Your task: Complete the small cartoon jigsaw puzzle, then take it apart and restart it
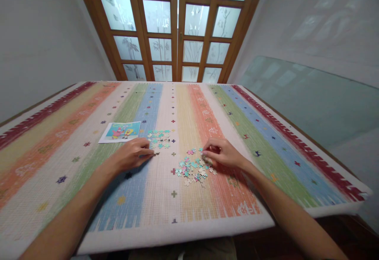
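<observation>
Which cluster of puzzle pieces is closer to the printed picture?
The left cluster, just beside the printed picture; the right cluster sits by the right hand.

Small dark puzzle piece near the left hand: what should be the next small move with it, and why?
Probably the left hand should slide the small dark piece forward to the smaller cluster of pieces. It is at that hand's fingers, on the near side of this cluster, while the right hand is at the larger heap.

Striped-cloth tbl; puzzle pcs, 2 grps; cartoon pic L
</observation>
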{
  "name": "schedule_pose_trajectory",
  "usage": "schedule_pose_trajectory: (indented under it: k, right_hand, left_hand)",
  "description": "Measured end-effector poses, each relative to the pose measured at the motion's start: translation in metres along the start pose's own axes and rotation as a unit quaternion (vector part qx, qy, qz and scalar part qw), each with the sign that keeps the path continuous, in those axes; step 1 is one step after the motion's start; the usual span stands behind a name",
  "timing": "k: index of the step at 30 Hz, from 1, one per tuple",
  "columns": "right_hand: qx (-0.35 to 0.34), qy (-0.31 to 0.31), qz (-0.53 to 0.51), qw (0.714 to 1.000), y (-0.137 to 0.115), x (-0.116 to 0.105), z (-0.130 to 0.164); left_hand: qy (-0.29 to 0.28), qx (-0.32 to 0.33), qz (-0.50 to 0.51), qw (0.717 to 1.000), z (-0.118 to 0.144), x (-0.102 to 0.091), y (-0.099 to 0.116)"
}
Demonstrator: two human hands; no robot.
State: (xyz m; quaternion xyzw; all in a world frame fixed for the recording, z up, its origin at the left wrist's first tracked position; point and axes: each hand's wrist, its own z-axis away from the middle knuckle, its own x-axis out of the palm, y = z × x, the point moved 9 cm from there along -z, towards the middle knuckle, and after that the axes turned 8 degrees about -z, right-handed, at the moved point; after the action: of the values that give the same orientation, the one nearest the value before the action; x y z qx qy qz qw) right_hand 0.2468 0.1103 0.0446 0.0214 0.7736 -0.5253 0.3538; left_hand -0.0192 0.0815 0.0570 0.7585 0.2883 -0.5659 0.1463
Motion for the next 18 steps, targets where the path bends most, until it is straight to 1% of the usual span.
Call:
schedule_pose_trajectory:
  k: [5, 11, 15, 18]
  right_hand:
    - [0.011, 0.0, 0.018, 1.0, 0.003, 0.0, 0.0]
    - [0.017, -0.009, 0.028, 0.999, 0.008, -0.002, 0.0]
    - [0.008, -0.025, 0.032, 0.999, 0.009, -0.003, 0.0]
    - [0.004, -0.035, 0.031, 0.999, 0.01, -0.003, -0.001]
  left_hand:
    - [-0.025, -0.037, 0.026, 0.999, 0.001, 0.005, -0.002]
    - [-0.021, -0.093, 0.04, 0.995, -0.002, 0.008, -0.007]
    - [-0.019, -0.121, 0.02, 0.992, 0.001, 0.008, -0.016]
    - [-0.022, -0.128, 0.003, 0.992, 0.003, 0.007, -0.019]
